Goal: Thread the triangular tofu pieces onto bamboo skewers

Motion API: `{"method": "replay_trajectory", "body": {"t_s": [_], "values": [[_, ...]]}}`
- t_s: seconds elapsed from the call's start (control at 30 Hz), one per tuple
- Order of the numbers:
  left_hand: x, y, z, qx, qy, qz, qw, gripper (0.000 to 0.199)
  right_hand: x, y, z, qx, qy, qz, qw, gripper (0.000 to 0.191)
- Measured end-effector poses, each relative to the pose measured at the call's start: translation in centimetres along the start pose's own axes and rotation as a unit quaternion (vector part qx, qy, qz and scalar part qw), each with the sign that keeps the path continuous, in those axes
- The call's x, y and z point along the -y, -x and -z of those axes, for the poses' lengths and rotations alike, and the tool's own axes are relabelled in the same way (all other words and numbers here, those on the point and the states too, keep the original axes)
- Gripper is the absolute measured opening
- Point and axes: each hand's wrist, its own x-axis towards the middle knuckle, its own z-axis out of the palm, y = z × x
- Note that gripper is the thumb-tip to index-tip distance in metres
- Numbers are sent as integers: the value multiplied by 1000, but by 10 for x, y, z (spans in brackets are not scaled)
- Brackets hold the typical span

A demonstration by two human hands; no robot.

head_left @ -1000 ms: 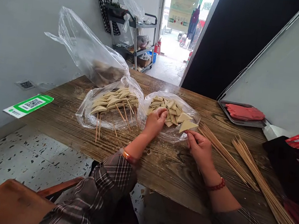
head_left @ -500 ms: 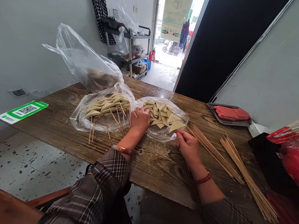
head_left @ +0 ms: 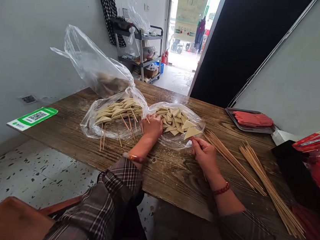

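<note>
Two piles of pale yellow triangular pieces lie on clear plastic, a left pile [head_left: 117,109] with several thin sticks around its front and a right pile [head_left: 172,118]. Between them rests my left hand [head_left: 152,126], fingers curled, a thin stick poking out by its knuckles; what its fingertips hold is hidden. My right hand [head_left: 205,152] is closed in a pinch on a wooden skewer, whose shaft shows below the palm. At the skewer's tip is one triangular piece [head_left: 192,133], beside the right pile's front edge.
Two bundles of skewers [head_left: 230,160] lie right of my right hand. Behind them sits a dark tray [head_left: 234,122] with pink-red pieces. A black box [head_left: 300,178] stands at the far right, a green-edged card [head_left: 33,118] at the left. A tied plastic bag [head_left: 96,68] is behind.
The whole view has shifted slightly, so the table things appear a little further right. Both hands keep nearly the same places and grips.
</note>
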Motion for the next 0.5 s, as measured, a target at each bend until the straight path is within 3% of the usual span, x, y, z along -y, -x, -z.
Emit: {"method": "replay_trajectory", "body": {"t_s": [0.37,0.5], "values": [[-2,0,-5,8,55,42,998,29,0,2,1,1,15,8,1000,42],[-3,3,-3,14,101,39,994,17,0,3,-1,11,6,3,1000,42]]}}
